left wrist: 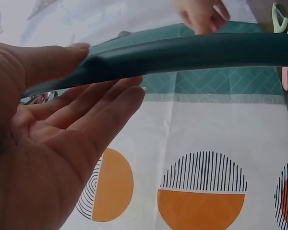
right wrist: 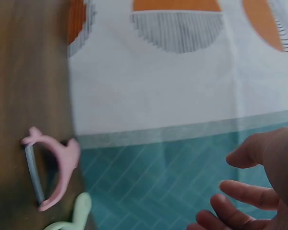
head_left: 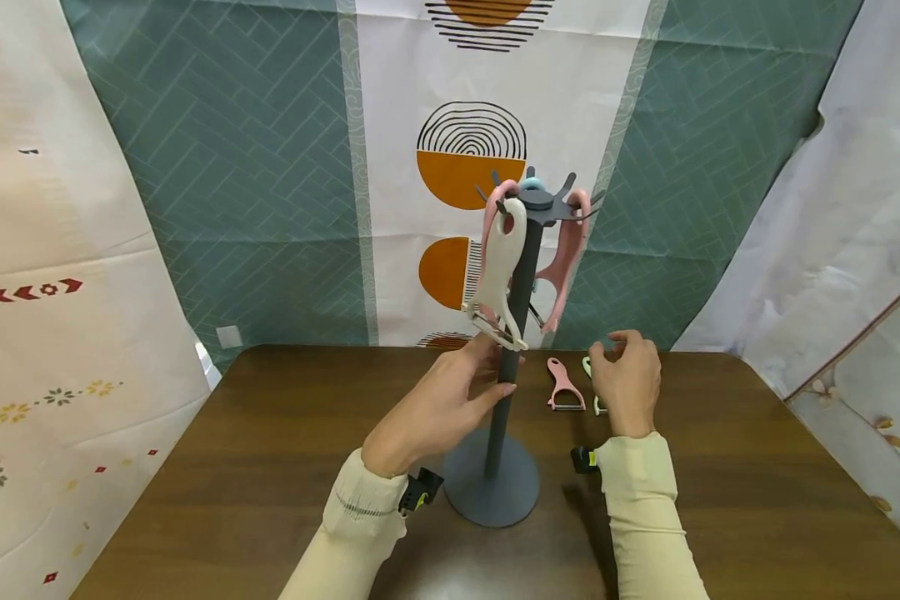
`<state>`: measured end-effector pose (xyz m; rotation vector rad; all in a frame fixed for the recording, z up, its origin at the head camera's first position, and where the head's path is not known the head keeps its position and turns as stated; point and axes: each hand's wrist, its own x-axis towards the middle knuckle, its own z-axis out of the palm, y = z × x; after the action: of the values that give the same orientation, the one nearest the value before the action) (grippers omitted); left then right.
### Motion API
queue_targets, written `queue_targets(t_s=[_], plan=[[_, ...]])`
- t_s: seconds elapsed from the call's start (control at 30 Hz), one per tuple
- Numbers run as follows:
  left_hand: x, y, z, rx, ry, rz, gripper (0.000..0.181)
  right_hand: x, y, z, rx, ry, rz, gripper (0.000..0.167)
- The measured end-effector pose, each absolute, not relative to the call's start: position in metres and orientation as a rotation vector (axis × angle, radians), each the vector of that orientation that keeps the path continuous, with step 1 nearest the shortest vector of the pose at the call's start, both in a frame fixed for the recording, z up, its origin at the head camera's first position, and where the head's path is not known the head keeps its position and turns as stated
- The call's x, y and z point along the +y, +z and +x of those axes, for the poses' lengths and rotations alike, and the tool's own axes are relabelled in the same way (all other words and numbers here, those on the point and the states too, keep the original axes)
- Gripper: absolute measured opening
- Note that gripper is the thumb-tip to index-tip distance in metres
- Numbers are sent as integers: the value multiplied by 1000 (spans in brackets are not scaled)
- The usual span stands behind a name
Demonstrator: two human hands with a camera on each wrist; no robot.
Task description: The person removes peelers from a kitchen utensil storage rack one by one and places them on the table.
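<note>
A dark grey stand (head_left: 492, 479) with a round base and hooks on top stands on the table. On its hooks hang a white peeler (head_left: 501, 258), pink peelers (head_left: 567, 258) and something light blue, partly hidden. My left hand (head_left: 438, 408) holds the pole (left wrist: 182, 52) between thumb and fingers, below the white peeler. My right hand (head_left: 630, 379) is above the green peeler (head_left: 600, 406), fingers apart and holding nothing; it hides part of that peeler. In the right wrist view a pink peeler (right wrist: 65, 160) lies beside the green one (right wrist: 81, 211).
The brown wooden table (head_left: 270, 467) ends at a patterned cloth (head_left: 270, 167) hanging behind it. White cloths hang at the left and right. The pink peeler (head_left: 561, 383) lies near the table's back edge, right of the pole.
</note>
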<state>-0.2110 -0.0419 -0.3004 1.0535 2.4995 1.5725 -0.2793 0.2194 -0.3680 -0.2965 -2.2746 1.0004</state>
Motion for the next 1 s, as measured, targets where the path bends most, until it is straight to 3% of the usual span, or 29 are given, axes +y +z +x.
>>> queue_targets(t_s=[0.37, 1.0], plan=[[-39, -303, -215, 2549, 1594, 1101, 22, 219, -340, -263, -2123, 1063, -210, 29], [-34, -302, -220, 2587, 1693, 1088, 27, 217, -310, -249, -1984, 1114, -127, 29]])
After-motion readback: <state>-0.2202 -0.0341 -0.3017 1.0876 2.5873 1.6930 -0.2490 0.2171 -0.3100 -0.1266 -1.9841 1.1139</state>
